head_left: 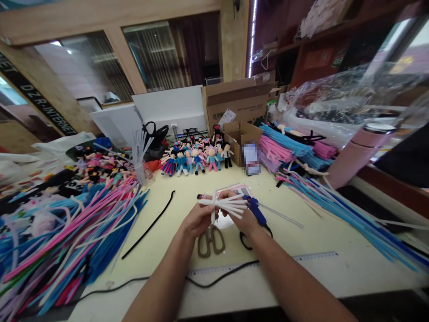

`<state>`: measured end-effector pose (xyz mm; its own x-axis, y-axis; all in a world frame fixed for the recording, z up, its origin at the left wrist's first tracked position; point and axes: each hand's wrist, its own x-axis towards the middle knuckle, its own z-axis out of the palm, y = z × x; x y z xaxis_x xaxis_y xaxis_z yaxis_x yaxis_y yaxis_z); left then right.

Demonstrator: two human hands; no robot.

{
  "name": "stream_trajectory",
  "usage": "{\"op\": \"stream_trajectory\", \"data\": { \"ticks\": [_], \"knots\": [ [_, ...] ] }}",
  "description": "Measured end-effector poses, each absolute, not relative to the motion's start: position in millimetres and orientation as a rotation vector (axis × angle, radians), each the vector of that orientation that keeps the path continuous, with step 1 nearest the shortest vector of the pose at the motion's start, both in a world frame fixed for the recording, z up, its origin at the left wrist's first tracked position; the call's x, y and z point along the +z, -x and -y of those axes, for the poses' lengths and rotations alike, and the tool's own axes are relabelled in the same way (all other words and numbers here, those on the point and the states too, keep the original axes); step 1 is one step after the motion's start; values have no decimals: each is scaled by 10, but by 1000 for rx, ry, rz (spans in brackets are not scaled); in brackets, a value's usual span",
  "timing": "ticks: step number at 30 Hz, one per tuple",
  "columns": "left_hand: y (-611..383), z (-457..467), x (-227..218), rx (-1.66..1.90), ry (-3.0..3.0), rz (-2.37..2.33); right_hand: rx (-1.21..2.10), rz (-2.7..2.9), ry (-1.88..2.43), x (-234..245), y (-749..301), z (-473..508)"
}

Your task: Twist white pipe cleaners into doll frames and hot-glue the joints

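A bundle of white pipe cleaners [231,205] is between my two hands above the middle of the table, its strands fanned out to the right. My left hand [200,218] grips its left side, with fingers closed around the gathered part. On the right, my right hand [243,218] is closed against the fanned strands, its fingertips partly hidden behind them. Below the hands lie scissors [211,243] with grey-brown handles. Just beyond my right hand is a blue glue gun [257,211], partly covered by the hand, and a clear glue stick [283,215] reaches rightward from it.
Pipe cleaners in many colours lie heaped at left [110,210] and right [338,210]. Several small dolls [197,161] stand at the back before cardboard boxes [237,105]. A black cord [217,284] crosses a ruler [315,256] near the front. A pink bottle [360,152] stands right.
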<state>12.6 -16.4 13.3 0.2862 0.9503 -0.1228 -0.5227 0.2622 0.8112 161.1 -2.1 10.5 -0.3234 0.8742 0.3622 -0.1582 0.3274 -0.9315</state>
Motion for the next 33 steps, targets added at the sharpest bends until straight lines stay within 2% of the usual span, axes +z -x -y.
{"op": "stream_trajectory", "data": {
  "ticks": [7,14,24,29,33],
  "knots": [
    [-163,137,93,1233,-701,-734,985,1589,839,202,-1496,73],
    [-145,112,81,1375,-761,-821,1207,1435,878,272,-1497,100],
    [-62,79,96,1452,-958,-998,1365,1170,898,36,-1486,-17],
    [328,-93,457,1663,-1031,-1345,1627,922,827,-31,-1428,-73],
    [214,-424,965,1430,-1822,-1528,1845,1024,931,-87,-1311,-25]
  ]
}}
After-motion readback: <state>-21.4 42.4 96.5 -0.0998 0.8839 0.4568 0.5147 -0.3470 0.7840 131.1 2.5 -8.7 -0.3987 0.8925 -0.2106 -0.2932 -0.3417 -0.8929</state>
